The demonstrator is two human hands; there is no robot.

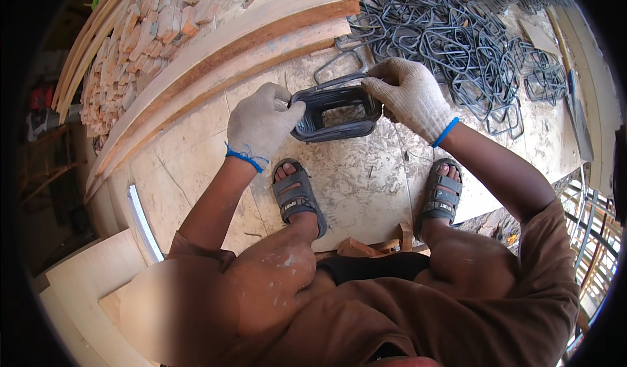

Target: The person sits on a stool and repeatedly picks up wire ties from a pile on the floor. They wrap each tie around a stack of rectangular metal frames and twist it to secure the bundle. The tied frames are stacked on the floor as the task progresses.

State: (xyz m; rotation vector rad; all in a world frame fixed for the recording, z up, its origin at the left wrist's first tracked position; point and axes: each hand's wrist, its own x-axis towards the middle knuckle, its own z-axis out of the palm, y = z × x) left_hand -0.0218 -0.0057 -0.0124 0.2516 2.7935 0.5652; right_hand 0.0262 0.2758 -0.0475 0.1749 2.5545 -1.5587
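Brown shirt (392, 321), wire-loop stack (336, 132) in hands (261, 124) (413, 98), opening upward, long axis left-right

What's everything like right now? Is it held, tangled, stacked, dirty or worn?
Dark loop bundle, gathered, held in both hands
Left hand, gloved, fingers closed on its left end
Right hand, gloved, fingers closed on its right end
Loop pile, tangled
Bricks, stacked
Planks, lying down
Sandals, worn
Floor, smudged

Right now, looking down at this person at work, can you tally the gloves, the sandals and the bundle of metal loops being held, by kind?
Gloves: 2 (left glove, right glove)
Sandals: 2 (left sandal, right sandal)
Held bundle of dark metal loops: 1
Total: 5
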